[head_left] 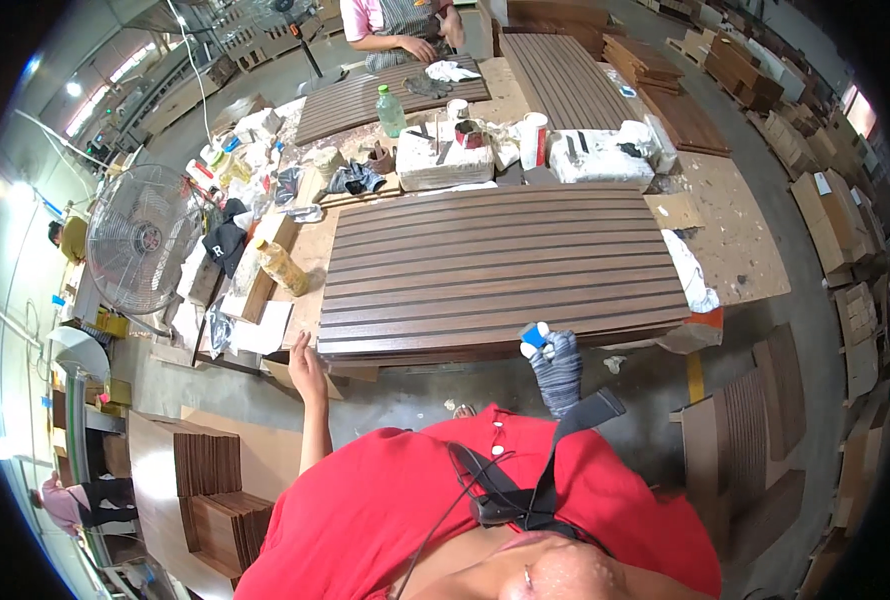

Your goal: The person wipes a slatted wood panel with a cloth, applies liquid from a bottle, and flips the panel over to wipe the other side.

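Brown, dark-grooved rectangular wooden panel [495, 270] lies flat along the near side of the pale wooden bench [750, 245]. At its near edge, right of the middle, the right hand [555, 360], in a grey striped knitted glove [561, 385], grips a small blue-and-white block [536, 336] in its fingertips. The bare left hand [308, 372] is by the near left corner, fingers loosely extended, grasping nothing; whether it touches the wood I cannot tell. For good work here, I would keep the block level, press lightly and evenly, and follow the grooves, with the left hand steadying that corner. Left of the panel stands a yellowish plastic bottle [282, 267]; beyond its far edge, a green plastic bottle [390, 111].
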Demonstrator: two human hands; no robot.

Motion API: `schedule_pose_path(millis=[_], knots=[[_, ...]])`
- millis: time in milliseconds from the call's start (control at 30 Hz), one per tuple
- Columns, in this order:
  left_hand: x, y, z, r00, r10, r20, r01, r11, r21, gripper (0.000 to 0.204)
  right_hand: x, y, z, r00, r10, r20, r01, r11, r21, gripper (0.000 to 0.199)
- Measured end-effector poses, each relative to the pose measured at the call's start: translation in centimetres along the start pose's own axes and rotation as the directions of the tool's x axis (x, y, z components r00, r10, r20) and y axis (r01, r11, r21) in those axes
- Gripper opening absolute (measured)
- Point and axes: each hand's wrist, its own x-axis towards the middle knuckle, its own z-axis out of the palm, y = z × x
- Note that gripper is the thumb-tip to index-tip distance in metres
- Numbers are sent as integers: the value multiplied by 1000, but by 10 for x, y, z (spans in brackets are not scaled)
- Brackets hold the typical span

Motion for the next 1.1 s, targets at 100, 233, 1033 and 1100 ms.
schedule_pose_path(millis=[100,233,1033,1100], knots=[[-11,6,-4,999,-39,5,39,999,-35,31,3,36,3,998,34,-47,-18,951,310,34],[-23,-2,-1,998,-53,-30,52,998,-40,31,6,32,-14,991,-125,-52,129,988,88,56],[-7,-29,-39,989,-119,88,122,992,-22,18,126,120,-102,838,64,-541,1,993,120,33],[-5,-46,-47,915,-295,276,379,863,-334,23,148,141,-125,848,86,-522,-80,996,33,35]])
